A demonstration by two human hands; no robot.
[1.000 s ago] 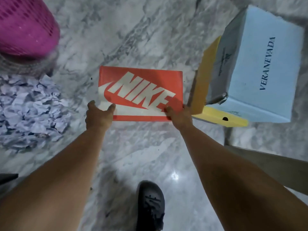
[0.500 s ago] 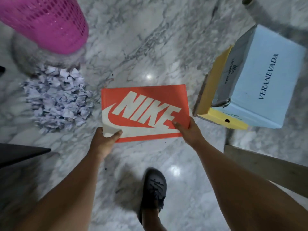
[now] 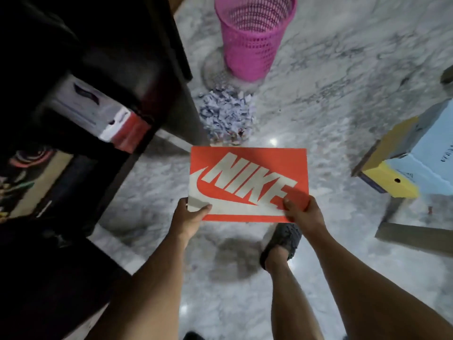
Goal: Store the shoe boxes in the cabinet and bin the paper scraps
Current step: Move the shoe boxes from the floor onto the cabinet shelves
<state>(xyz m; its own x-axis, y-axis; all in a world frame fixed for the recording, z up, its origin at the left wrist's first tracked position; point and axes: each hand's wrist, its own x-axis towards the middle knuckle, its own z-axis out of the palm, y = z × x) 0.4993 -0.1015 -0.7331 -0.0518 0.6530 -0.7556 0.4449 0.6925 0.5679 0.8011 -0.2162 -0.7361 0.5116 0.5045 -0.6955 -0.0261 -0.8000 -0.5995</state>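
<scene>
Orange Nike shoe box (image 3: 247, 177) gripped at near corners by left hand (image 3: 190, 217) and right hand (image 3: 302, 213), fingers clamped on lid. Held above marble floor (image 3: 318, 99), near dark cabinet (image 3: 93, 69). Paper scraps (image 3: 226, 116) heaped beside pink bin (image 3: 252, 38).

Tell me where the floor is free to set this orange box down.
Bare marble lies between the orange box and the yellow-and-blue boxes, and right of the pink bin. It's crowded by the paper scraps beside the cabinet.

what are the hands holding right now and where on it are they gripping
Both hands hold the orange Nike shoe box by its near edge: the left hand grips the near left corner, the right hand the near right corner, thumbs on the lid.
</scene>
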